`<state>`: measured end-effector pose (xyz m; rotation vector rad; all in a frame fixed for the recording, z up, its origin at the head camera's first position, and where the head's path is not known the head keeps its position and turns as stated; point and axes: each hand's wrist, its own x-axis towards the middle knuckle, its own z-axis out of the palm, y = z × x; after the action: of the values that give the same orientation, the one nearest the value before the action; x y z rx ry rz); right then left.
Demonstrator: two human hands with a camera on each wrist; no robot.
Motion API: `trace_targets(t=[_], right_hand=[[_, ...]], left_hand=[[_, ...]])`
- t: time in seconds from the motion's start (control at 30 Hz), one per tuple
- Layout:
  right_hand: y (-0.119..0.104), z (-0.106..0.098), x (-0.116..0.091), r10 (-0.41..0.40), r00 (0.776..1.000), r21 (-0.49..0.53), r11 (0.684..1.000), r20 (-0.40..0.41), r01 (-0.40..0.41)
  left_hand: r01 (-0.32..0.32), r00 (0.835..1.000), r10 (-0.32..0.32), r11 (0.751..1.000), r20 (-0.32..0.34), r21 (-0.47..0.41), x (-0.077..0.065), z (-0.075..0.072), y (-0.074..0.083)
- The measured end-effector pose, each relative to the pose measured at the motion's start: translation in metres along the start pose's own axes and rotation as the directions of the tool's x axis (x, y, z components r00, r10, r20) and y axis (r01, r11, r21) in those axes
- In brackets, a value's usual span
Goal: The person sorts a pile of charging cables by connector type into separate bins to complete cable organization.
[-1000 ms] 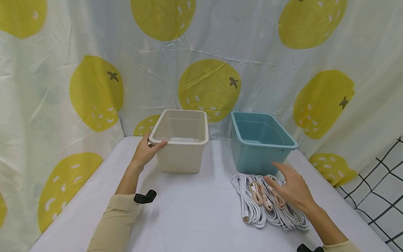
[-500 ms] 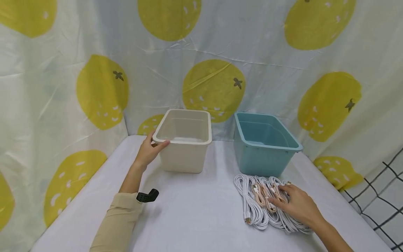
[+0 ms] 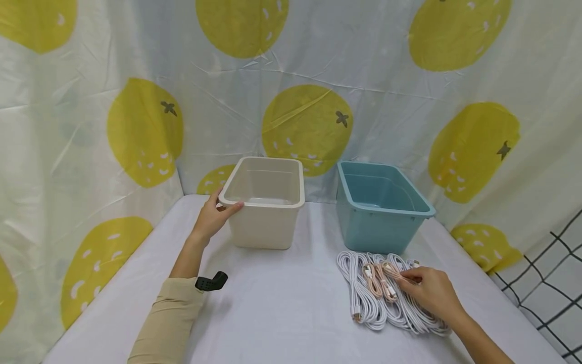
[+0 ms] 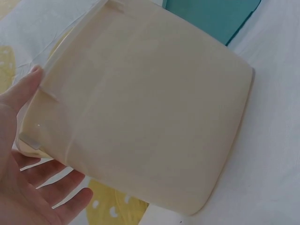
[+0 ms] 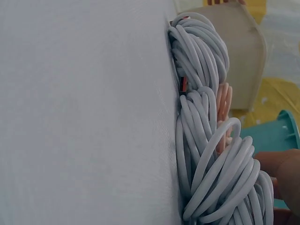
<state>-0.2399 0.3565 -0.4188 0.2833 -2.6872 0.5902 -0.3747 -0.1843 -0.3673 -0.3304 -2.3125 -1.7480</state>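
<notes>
In the head view my left hand (image 3: 210, 218) grips the front left corner of a beige plastic bin (image 3: 262, 227), its thumb on the front of the rim. The left wrist view shows that hand (image 4: 28, 154) at the corner of the bin's wall (image 4: 150, 108). My right hand (image 3: 432, 293) pinches one end of a coiled pink cable (image 3: 394, 271) on top of several bundled white cables (image 3: 364, 293). A second pink cable coil (image 3: 374, 280) lies just left of it. From the right wrist, white coils (image 5: 225, 173) hide most of the right fingers (image 5: 276, 161).
A teal bin (image 3: 377, 230) stands behind the cables, right of the beige one. Both bins rest on a white-covered table (image 3: 273, 308). A lemon-print curtain (image 3: 227, 111) hangs behind, and a black wire grid (image 3: 552, 283) stands at the right edge.
My right hand has come down onto the cables and now pinches the right-hand pink coil, whose end is pulled toward the fingers. The left hand stays at the beige bin's corner.
</notes>
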Motion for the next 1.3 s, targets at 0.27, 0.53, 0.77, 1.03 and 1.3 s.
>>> trace_targets(t=[0.27, 0.53, 0.77, 1.03, 1.3], right_hand=[[-0.004, -0.004, 0.010, 0.046, 0.999, 0.071, 0.996, -0.010, -0.045], [-0.018, -0.017, 0.023, 0.118, 0.992, 0.233, 0.964, 0.052, -0.127], [-0.035, -0.024, 0.043, 0.082, 0.996, 0.320, 0.943, 0.026, -0.086], [-0.049, -0.025, 0.066, 0.024, 0.999, 0.387, 0.921, 0.027, -0.033], [-0.063, -0.018, 0.085, -0.053, 0.999, 0.462, 0.885, -0.008, 0.051]], left_hand=[[0.003, 1.000, -0.003, 1.000, -0.004, 0.012, 0.001, -0.004, 0.001], [0.000, 0.999, 0.001, 1.000, 0.043, -0.019, -0.001, -0.004, 0.003], [0.007, 0.997, -0.007, 1.000, 0.072, -0.001, 0.001, -0.007, 0.004], [-0.001, 0.997, 0.001, 1.000, 0.079, 0.002, 0.003, -0.006, -0.001], [-0.001, 0.998, 0.001, 1.000, 0.068, 0.000, 0.004, -0.006, -0.003]])
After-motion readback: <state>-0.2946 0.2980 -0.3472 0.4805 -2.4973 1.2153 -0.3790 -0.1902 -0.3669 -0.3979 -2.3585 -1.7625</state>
